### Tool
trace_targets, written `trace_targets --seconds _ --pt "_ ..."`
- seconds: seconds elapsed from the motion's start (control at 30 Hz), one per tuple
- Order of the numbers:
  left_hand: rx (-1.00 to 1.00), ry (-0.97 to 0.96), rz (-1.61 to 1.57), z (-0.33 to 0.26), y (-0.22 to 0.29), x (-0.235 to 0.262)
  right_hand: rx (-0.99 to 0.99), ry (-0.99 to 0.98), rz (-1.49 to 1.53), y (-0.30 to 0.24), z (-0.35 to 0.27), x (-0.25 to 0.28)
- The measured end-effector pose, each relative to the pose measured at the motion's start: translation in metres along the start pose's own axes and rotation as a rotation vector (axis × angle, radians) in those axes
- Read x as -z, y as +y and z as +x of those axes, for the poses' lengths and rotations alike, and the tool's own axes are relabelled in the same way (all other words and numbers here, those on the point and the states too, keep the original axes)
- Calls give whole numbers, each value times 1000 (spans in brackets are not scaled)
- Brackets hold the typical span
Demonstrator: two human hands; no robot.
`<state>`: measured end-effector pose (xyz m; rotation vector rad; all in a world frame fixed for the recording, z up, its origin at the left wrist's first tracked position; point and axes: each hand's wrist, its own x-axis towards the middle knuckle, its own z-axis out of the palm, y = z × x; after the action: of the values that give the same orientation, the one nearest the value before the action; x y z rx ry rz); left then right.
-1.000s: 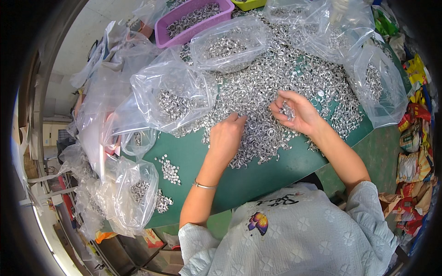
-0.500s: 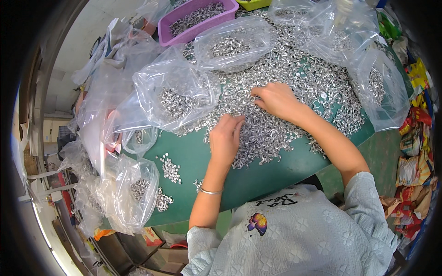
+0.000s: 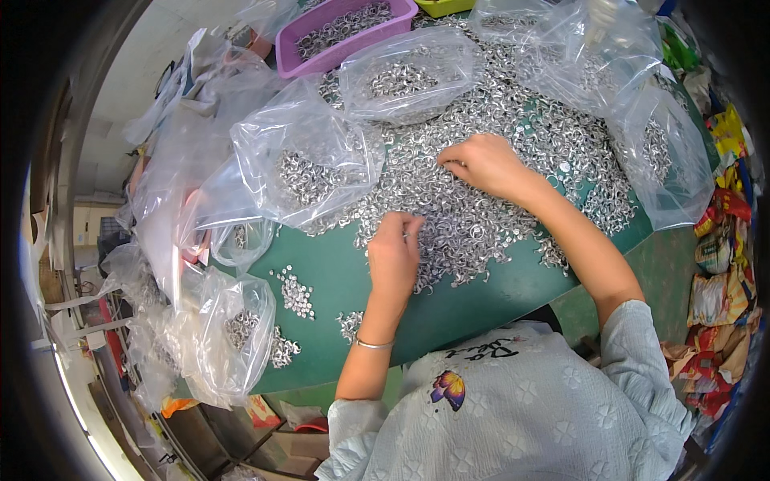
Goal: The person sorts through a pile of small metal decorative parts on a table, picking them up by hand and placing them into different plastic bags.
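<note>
A broad heap of small silvery metal rings (image 3: 513, 152) covers the green table (image 3: 337, 280). My left hand (image 3: 395, 250) rests on the heap's near edge, fingers curled, pinching at a few rings. My right hand (image 3: 481, 163) lies palm down further in on the heap, fingertips bent into the rings. Whether either hand actually holds rings is hidden by the fingers. A thin bracelet (image 3: 373, 345) circles my left wrist.
Clear plastic bags with rings lie around: one left of the heap (image 3: 305, 168), one behind it (image 3: 405, 76), one at the right (image 3: 662, 156), one at the near left edge (image 3: 233, 337). A purple tray (image 3: 341, 28) of rings stands at the back. Small ring clusters (image 3: 295, 293) dot the bare green surface.
My right hand has moved left and further back across the heap. My left hand has stayed at the heap's near edge, shifting only slightly.
</note>
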<state>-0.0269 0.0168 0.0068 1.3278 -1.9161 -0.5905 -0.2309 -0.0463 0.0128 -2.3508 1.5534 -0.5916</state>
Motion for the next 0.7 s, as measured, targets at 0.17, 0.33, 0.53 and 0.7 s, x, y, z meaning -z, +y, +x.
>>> trace_targets --seconds 0.17,0.33,0.53,0.7 --pt "-47 -32 52 13 2 5 129 -91 -239 -9 15 2" --pt "577 -130 -620 17 -3 9 267 -155 -324 -13 20 -3" --pt "703 -186 -1238 7 -13 12 163 -73 2 4 23 5" --pt "807 -147 -1591 3 -19 18 -431 -290 1409 8 8 23"
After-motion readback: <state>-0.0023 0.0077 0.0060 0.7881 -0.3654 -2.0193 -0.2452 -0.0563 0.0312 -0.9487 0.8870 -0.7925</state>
